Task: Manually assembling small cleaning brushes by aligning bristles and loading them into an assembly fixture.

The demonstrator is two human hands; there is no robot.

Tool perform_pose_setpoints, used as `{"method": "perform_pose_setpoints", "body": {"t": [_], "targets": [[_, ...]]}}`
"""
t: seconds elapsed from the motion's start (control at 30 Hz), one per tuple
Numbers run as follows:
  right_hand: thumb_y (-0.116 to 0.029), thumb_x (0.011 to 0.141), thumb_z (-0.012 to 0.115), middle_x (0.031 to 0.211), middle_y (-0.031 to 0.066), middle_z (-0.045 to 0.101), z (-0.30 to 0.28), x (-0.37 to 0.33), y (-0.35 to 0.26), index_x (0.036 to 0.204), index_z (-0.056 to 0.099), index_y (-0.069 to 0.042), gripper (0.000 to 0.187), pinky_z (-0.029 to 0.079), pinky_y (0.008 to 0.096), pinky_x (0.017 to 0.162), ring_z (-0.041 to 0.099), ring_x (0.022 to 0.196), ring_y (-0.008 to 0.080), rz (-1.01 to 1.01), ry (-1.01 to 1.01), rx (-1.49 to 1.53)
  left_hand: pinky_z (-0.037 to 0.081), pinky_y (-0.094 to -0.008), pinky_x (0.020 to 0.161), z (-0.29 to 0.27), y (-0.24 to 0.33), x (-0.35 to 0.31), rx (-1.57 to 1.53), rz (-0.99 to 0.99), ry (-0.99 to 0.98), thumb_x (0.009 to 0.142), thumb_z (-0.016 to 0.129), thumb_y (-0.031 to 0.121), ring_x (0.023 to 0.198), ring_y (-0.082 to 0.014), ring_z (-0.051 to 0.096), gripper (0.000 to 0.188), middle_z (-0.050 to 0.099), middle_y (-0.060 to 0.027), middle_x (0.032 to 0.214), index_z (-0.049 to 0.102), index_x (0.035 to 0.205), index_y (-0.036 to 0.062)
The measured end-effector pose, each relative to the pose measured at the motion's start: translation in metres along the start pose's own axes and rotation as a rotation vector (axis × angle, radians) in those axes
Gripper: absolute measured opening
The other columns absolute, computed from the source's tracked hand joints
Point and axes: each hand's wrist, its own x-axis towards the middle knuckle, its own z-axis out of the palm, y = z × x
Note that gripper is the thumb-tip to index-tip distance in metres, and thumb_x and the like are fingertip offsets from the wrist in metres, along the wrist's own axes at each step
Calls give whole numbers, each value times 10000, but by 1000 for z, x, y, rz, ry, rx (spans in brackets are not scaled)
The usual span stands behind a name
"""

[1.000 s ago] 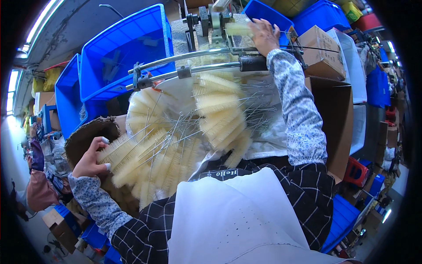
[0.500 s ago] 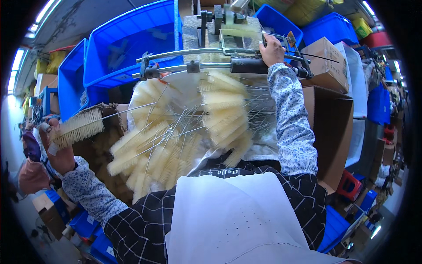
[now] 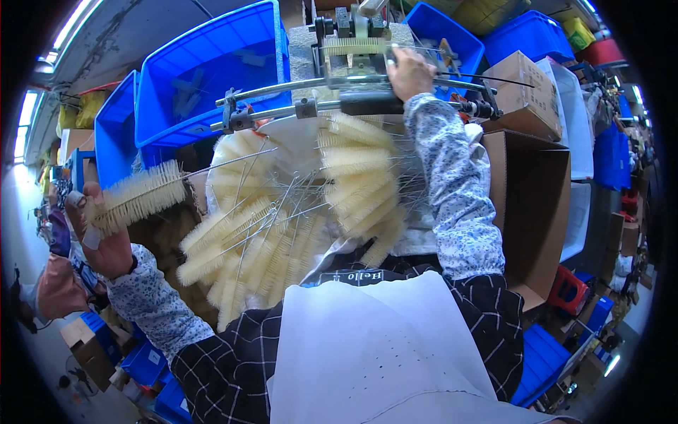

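My left hand (image 3: 113,247), with white wraps on its fingers, is closed on the bristle end of a cream bottle brush (image 3: 141,197). The brush points right and slightly up, its wire stem reaching over a heap. In front, my right hand (image 3: 412,73) is closed at the sliding carriage of a metal bench machine (image 3: 357,83); what its fingers grip is hidden. Just left of those fingers, another cream brush (image 3: 354,46) lies crosswise in the machine. Below the rails, many finished-looking brushes (image 3: 360,177) with looped wire stems are piled on white sheeting.
A large blue bin (image 3: 208,127) holding small pale pieces stands front left, with a narrower blue bin (image 3: 116,134) beside it. To the right sit an open cardboard box (image 3: 537,212) and a closed carton (image 3: 522,95). Another person's sleeve (image 3: 62,286) shows at far left.
My right hand and the black-sleeved carriage have slid left along the rails, along with the brush in the machine. My left hand's brush has shifted slightly right and up.
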Motion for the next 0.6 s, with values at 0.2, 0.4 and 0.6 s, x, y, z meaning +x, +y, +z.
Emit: {"method": "perform_pose_setpoints", "body": {"t": [0.2, 0.4, 0.6], "targets": [[-258, 752, 547, 1055, 43, 555, -1, 10, 90, 1074, 549, -151, 340, 346, 434, 834, 511, 974, 229, -14, 66, 29, 226, -439, 992, -26, -7, -4, -319, -52, -258, 780, 524, 213, 1177, -275, 316, 538, 338, -159, 1242, 320, 1262, 92], [-338, 791, 489, 1048, 55, 562, -14, 43, 148, 1049, 568, -190, 308, 364, 384, 854, 512, 954, 242, 28, 54, -166, 350, -382, 913, 12, -38, 11, -205, -132, 15, 733, 541, 178, 1073, -235, 413, 552, 400, -140, 1140, 314, 1215, 33], [-217, 841, 447, 986, 84, 574, -49, 49, 174, 986, 583, -138, 213, 385, 312, 824, 520, 933, 230, -273, -158, -18, 464, -295, 706, 68, -47, 33, -85, -210, -338, 758, 565, 276, 939, -181, 478, 554, 443, -103, 1037, 316, 1180, 17]]}}
